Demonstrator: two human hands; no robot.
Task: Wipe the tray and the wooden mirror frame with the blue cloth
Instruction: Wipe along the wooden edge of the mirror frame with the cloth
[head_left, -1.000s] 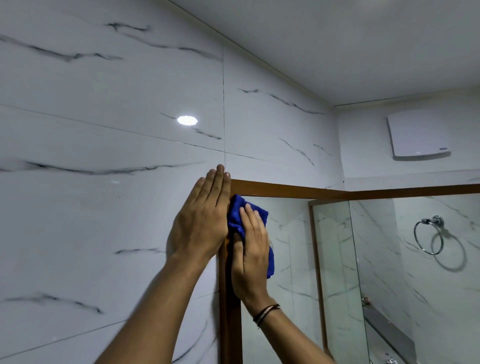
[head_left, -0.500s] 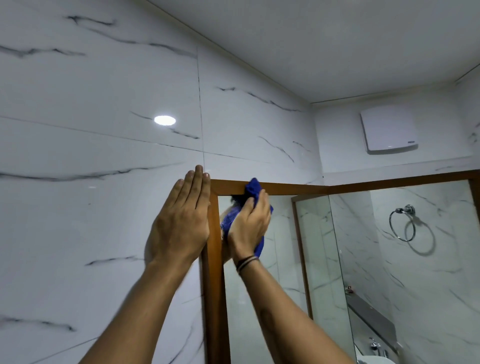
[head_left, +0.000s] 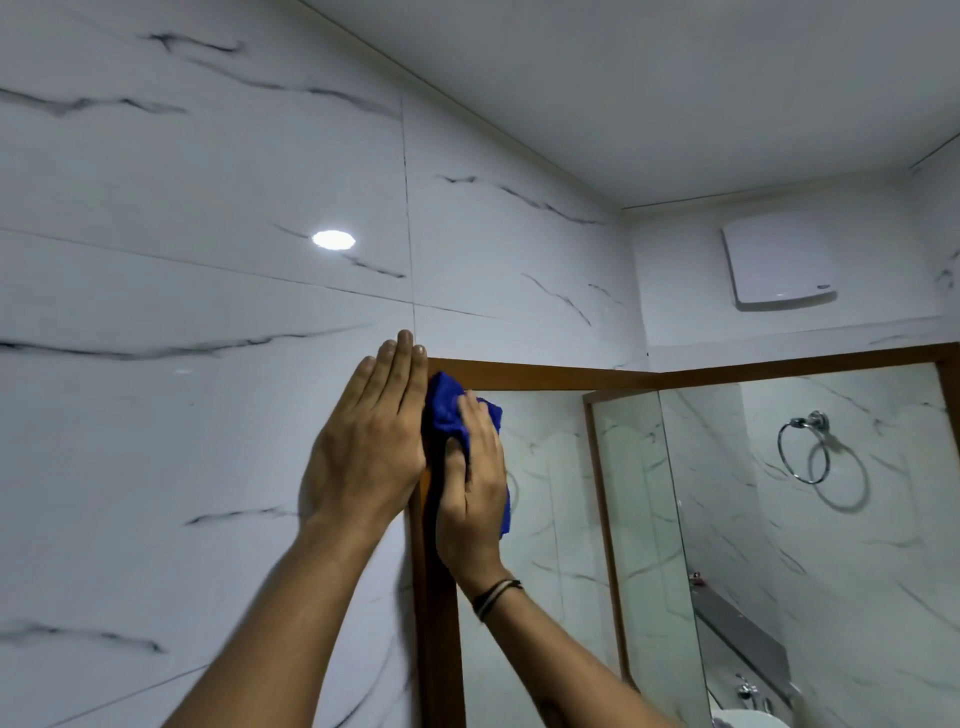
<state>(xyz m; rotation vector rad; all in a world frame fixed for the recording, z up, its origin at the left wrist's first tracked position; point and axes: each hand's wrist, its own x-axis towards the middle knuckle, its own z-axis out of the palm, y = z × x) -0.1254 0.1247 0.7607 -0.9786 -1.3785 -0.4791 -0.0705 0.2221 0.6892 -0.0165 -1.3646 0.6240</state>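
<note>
The right hand (head_left: 475, 493) presses a bunched blue cloth (head_left: 448, 410) against the upper left corner of the wooden mirror frame (head_left: 545, 375), fingers curled over the soft, napped fabric and gripping it; a fold of cloth also shows past the outer edge of the palm. A dark corded band (head_left: 496, 597) circles that wrist. Just beside it, the left hand (head_left: 371, 457) lies flat and open on the wall, fingers together and pointing up, its edge touching the cloth and the frame's outer side.

The frame is smooth brown wood in narrow straight strips: one vertical strip runs down below the right hand, one horizontal strip runs off to the right. Inside it the mirror glass (head_left: 550, 519) reflects veined tiling. The wall (head_left: 208, 415) is glossy white marble-look tile with grey veins and thin grout lines, carrying a bright oval glint. A round chrome towel ring (head_left: 802, 449) and a white rounded-rectangle cover (head_left: 776, 265) sit further right. The tray is not in view.
</note>
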